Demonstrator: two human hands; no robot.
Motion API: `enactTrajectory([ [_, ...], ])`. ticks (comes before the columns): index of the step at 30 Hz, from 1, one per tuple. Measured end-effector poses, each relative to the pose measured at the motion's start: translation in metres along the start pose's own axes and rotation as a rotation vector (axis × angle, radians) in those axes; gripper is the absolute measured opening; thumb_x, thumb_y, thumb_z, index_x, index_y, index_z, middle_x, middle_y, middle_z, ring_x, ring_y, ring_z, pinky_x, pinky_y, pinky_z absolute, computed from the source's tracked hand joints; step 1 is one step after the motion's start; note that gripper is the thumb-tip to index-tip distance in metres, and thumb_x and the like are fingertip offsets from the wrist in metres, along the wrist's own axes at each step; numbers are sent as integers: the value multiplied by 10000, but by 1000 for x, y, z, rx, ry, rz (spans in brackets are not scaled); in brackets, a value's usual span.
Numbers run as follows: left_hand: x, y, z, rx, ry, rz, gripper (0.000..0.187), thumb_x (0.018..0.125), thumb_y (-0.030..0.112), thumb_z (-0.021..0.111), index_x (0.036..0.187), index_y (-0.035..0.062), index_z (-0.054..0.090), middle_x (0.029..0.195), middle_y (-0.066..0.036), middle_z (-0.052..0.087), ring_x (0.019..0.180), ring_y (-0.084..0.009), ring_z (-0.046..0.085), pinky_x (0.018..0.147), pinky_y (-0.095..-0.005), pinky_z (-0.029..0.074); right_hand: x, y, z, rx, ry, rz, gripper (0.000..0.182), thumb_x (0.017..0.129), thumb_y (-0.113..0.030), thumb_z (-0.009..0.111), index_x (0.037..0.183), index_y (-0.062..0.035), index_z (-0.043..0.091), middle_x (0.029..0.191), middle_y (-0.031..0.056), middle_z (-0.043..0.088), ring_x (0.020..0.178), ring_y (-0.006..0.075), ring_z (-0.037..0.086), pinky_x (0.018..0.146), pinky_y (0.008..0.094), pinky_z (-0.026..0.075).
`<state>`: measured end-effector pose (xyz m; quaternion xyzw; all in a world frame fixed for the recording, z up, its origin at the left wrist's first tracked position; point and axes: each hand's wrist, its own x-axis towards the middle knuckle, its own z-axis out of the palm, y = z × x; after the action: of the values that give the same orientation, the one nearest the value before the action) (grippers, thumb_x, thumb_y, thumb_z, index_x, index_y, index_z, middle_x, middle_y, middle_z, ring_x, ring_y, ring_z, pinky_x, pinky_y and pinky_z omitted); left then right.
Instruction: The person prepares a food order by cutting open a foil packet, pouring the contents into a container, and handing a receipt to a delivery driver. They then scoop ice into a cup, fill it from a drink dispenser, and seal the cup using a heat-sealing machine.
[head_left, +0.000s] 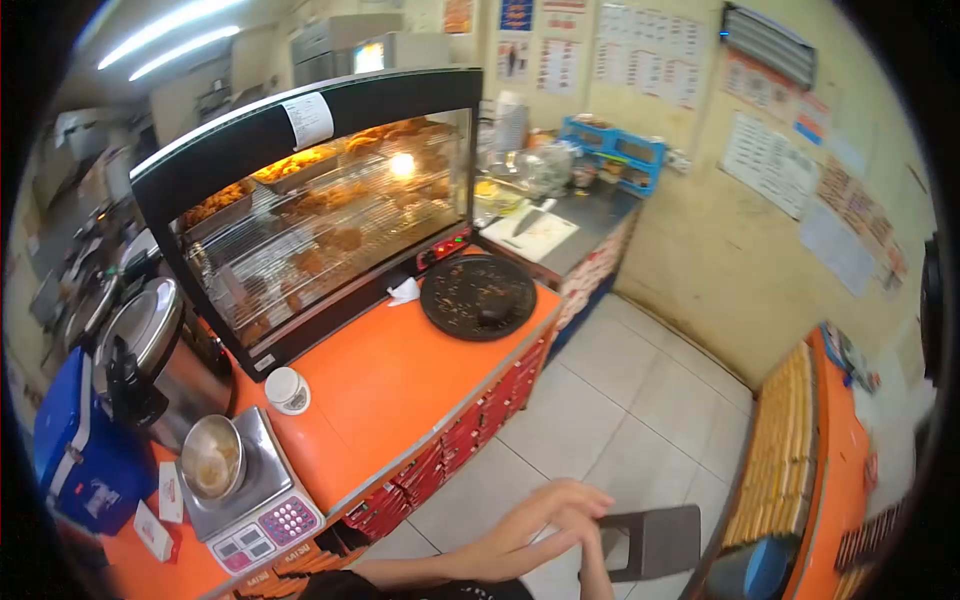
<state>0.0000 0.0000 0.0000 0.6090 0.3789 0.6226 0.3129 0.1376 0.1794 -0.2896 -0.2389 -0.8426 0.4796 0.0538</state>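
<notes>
The counter (370, 385) is flat orange with red-and-white packets (490, 410) below, carrying a black-framed case (400, 95) lit warm yellow over golden-brown food (300, 165), a black tray (448, 308) flecked brown, a white jar (288, 390) and a silver-and-white scale (257, 490) with a pink-and-purple keypad (287, 519). The cooler (75, 460) is deep blue, the pot (150, 325) silver with black fittings, the board (545, 237) white and the crate (643, 152) bright blue. Around them are a pale yellow wall (690, 225), whitish floor tiles (590, 410) crossed by thin darker lines, a grey stool (673, 540) and a black sleeve (335, 584).
</notes>
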Motion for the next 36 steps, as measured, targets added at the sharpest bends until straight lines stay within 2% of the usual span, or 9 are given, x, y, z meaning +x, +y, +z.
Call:
enactTrajectory([
  [6, 139, -171, 25, 485, -292, -348, 175, 878, 249, 549, 933, 83, 536, 872, -68, 580, 837, -252, 598, 704, -356, 483, 276, 29, -192, -234, 150, -120, 334, 759, -208, 653, 1074, -106, 615, 877, 112, 640, 792, 191, 610, 696, 326, 488],
  [10, 265, -271, 3, 635, -19, -233, 167, 863, 243, 559, 894, 81, 541, 798, -78, 554, 796, -271, 581, 653, -373, 477, 452, 87, -332, -399, 107, -2, 367, 720, -226, 649, 1068, -113, 618, 829, 109, 643, 735, 200, 617, 654, 323, 491],
  [17, 443, -333, -88, -410, -218, -189, 247, 931, 250, 498, 889, 9, 535, 812, -65, 540, 783, -164, 528, 685, -316, 420, 651, 124, -514, -266, 131, 440, 249, 746, -218, 613, 971, -110, 621, 737, 58, 613, 562, 182, 574, 441, 293, 444],
  [21, 489, -517, -97, -816, -507, -502, 389, 887, 374, 542, 1058, 26, 568, 925, -70, 582, 869, -135, 541, 759, -258, 444, 818, 130, -570, 1334, 750, 458, 183, 799, -257, 618, 915, -140, 538, 721, 41, 567, 610, 184, 553, 537, 333, 465],
  [23, 527, -523, -118, -694, -325, -436, 311, 898, 328, 546, 984, 30, 564, 835, -33, 546, 785, -111, 512, 678, -262, 429, 880, 97, -586, 1916, 512, 412, 230, 826, -251, 598, 1028, -179, 517, 756, 36, 589, 679, 194, 578, 567, 369, 469],
  [24, 557, -496, -134, -690, -140, -307, 296, 884, 343, 575, 920, 50, 579, 750, -7, 529, 705, -91, 501, 602, -241, 422, 884, 66, -583, 1797, 400, 289, 238, 835, -233, 581, 1056, -183, 510, 768, 31, 593, 669, 194, 581, 560, 361, 471],
  [27, 601, -517, -201, -602, -467, -1042, 272, 884, 310, 579, 906, 39, 569, 795, -23, 541, 736, -86, 510, 641, -254, 446, 916, 41, -568, 1272, 186, 4, 232, 843, -198, 560, 1072, -181, 526, 779, 24, 598, 629, 172, 585, 543, 308, 474],
  [31, 638, -582, -244, -11, -74, -109, 197, 885, 228, 579, 912, 34, 572, 798, -49, 583, 665, -105, 557, 576, -232, 475, 955, 47, -556, 396, -97, -32, 376, 796, -170, 637, 1152, -145, 519, 797, 45, 601, 671, 161, 584, 540, 249, 470],
  [36, 697, -594, -347, -106, 116, -604, 428, 915, 253, 535, 1267, 29, 440, 1004, -65, 546, 944, -119, 509, 859, -271, 413, 1032, -17, -541, 2, 6, -623, 628, 695, -190, 740, 1261, -173, 468, 1213, 115, 445, 1090, 252, 471, 827, 340, 475],
])
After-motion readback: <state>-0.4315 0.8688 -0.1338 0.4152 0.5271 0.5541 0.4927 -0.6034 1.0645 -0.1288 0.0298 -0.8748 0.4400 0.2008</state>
